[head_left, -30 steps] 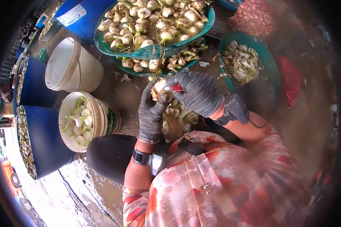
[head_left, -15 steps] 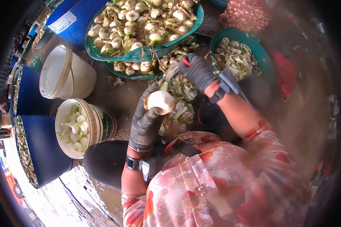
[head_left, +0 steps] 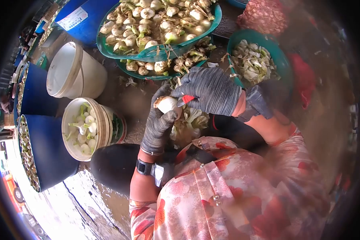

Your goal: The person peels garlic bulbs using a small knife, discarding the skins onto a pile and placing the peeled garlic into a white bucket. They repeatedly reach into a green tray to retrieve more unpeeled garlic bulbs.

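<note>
My left hand, in a grey striped glove, is wrapped round a white garlic bulb with brownish outer skin at one side. My right hand, gloved alike, is closed against the bulb's right side. A small red tool shows at its thumb, perhaps a knife handle; any blade is hidden. Below both hands lies a heap of loose garlic skins. A white bucket at the left holds peeled garlic bulbs with green stems.
Ahead stands a green basin heaped with unpeeled garlic, above another green basin. A green tub of skins sits at the right, near a red mesh sack. Left are a white bucket and blue barrels.
My right hand has come down and toward me, from the stem above the bulb to the bulb's side. The bulb has turned in my left hand, and its long stem no longer shows.
</note>
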The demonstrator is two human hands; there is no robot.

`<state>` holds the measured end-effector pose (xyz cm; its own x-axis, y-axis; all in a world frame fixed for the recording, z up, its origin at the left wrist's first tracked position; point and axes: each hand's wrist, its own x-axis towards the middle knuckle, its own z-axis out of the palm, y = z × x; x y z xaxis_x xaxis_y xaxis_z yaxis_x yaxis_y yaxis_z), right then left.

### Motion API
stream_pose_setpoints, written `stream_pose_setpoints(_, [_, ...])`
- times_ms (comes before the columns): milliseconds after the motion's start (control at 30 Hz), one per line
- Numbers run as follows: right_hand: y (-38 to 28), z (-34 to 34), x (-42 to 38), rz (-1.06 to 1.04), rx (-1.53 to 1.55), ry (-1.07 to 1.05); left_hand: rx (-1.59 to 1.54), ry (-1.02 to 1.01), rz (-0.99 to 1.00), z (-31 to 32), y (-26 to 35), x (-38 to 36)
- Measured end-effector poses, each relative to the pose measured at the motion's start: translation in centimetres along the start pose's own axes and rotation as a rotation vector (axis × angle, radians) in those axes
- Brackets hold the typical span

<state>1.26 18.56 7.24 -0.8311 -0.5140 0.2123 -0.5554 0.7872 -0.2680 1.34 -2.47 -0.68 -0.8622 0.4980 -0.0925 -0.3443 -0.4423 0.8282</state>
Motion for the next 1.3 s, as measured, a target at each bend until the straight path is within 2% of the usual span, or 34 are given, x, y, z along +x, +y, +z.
stream_pose_setpoints(133, [-0.5,0.5,0.2,-0.034,0.008,0.037,0.056,-0.034,-0.094,-0.7,-0.1,-0.5])
stream_pose_setpoints(233, [-0.6,0.6,0.4,0.079,0.089,-0.022,0.156,-0.102,-0.121,-0.7,0.5,-0.6])
stream_pose_setpoints(300, [0.1,1.5,0.7,0.250,0.326,-0.181,0.362,-0.173,-0.043,0.0,1.6,-1.0])
stream_pose_setpoints(400, [1.2,3.2,0.8,0.234,0.510,-0.192,0.369,-0.211,0.003,0.2,1.7,-0.9])
stream_pose_setpoints(467, [0.6,3.5,0.3,0.247,0.519,-0.142,0.303,-0.163,-0.020,0.1,1.3,-0.9])
stream_pose_setpoints(533, [-0.5,2.6,0.2,0.348,0.287,-0.074,0.237,-0.113,-0.040,0.1,1.5,-0.8])
stream_pose_setpoints(600, [-0.1,3.1,-0.3,0.272,0.278,-0.044,0.329,-0.067,-0.193,0.0,2.2,-0.7])
stream_pose_setpoints(667, [0.4,3.6,-0.6,0.116,0.503,0.061,0.328,-0.077,-0.185,-0.2,1.7,-0.6])
stream_pose_setpoints(700, [0.8,3.8,-0.9,0.158,0.576,-0.024,0.313,-0.082,-0.167,0.1,1.4,-0.6])
stream_pose_setpoints(800, [1.4,4.8,-1.3,0.232,0.731,-0.050,0.429,-0.062,-0.138,0.5,1.0,-0.9])
stream_pose_setpoints(867, [1.1,5.4,-1.3,0.220,0.715,-0.010,0.467,-0.072,-0.066,0.2,0.7,-0.6])
stream_pose_setpoints(900, [0.9,5.9,-1.3,0.309,0.758,0.010,0.466,-0.070,-0.068,0.3,0.6,-0.6])
stream_pose_setpoints(967, [0.8,6.3,-0.9,0.513,0.761,0.027,0.562,-0.093,0.098,0.6,0.7,-0.5])
stream_pose_setpoints(1000, [0.9,6.6,-0.6,0.516,0.762,0.032,0.564,-0.097,0.097,0.8,0.8,-0.3])
stream_pose_setpoints(1067, [1.4,7.6,-0.1,0.558,0.964,0.152,0.734,-0.101,0.246,1.0,1.0,0.1])
stream_pose_setpoints(1100, [1.3,7.5,0.0,0.520,0.805,0.189,0.748,-0.083,0.249,0.9,1.1,0.0])
stream_pose_setpoints(1133, [1.1,7.3,-0.2,0.516,0.804,0.189,0.749,-0.081,0.253,0.7,1.0,0.1])
stream_pose_setpoints(1200, [-0.1,6.7,-0.5,0.397,0.488,0.276,0.393,0.007,0.052,0.3,0.6,0.1])
stream_pose_setpoints(1233, [-0.2,6.6,-0.4,0.333,0.428,0.322,0.427,0.037,0.043,0.0,0.4,0.7])
stream_pose_setpoints(1267, [-0.1,6.7,0.0,0.323,0.434,0.320,0.430,0.048,0.047,-0.2,0.4,0.7])
stream_pose_setpoints(1300, [0.1,6.8,0.5,0.499,0.648,0.268,0.600,0.081,0.145,-0.1,0.5,0.7])
